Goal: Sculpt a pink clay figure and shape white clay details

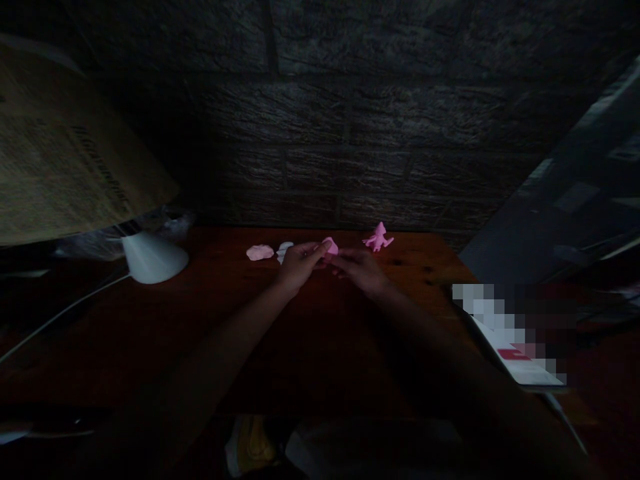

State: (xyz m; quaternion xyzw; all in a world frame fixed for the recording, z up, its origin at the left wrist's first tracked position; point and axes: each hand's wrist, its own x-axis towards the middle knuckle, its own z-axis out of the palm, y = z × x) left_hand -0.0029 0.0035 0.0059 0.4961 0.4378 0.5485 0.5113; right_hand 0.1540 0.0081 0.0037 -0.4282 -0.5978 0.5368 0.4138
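Between my two hands, above the wooden table (280, 333), is a small lump of pink modelling clay (330, 245). My left hand (302, 261) is closed on it, with the thumb pressed against its face. From the other side my right hand (359, 268) closes its fingers at the lump's lower right edge. A pink clay figure (379, 237) with pointed parts stands on the table behind my right hand. Left of my hands lie a flat pale pink clay piece (260, 252) and a white piece (285, 251), partly hidden by my left hand.
A white lamp (153, 258) with a cone-shaped base and a cord stands at the left, below a large brown paper bag (65, 147). A lit tablet or phone-like screen (520, 360) lies at the right edge. A dark brick-patterned wall (320, 120) rises behind the table.
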